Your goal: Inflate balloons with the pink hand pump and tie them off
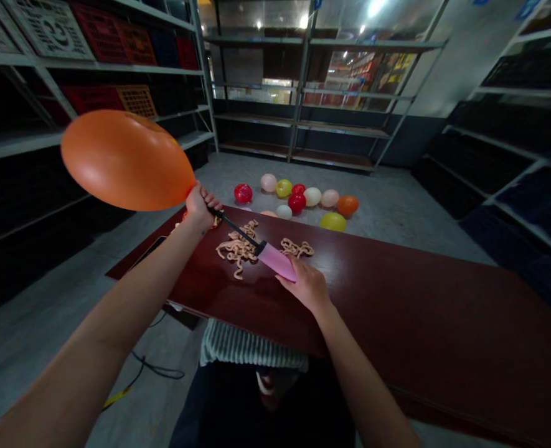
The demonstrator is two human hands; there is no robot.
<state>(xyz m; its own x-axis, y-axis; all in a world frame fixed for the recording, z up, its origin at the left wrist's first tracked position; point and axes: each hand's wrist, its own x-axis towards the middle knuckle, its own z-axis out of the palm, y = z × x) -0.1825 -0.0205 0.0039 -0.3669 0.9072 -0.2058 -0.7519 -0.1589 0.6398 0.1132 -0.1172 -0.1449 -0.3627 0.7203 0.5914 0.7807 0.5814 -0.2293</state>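
Clamping an orange balloon's neck (192, 188) onto a pump's black nozzle (235, 228) with the left hand (201, 208), closing the right hand (307, 285) around the pink barrel (275, 260), axis slanting up-left over a dark red table (396, 311).

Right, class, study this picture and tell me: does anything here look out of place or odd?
The pale curly strands heaped on the dark red table look odd: it's hard to tell what they are, and they don't match the pink hand pump under the right hand or the orange balloon in the left hand. Loose balloons also lie scattered on the floor.
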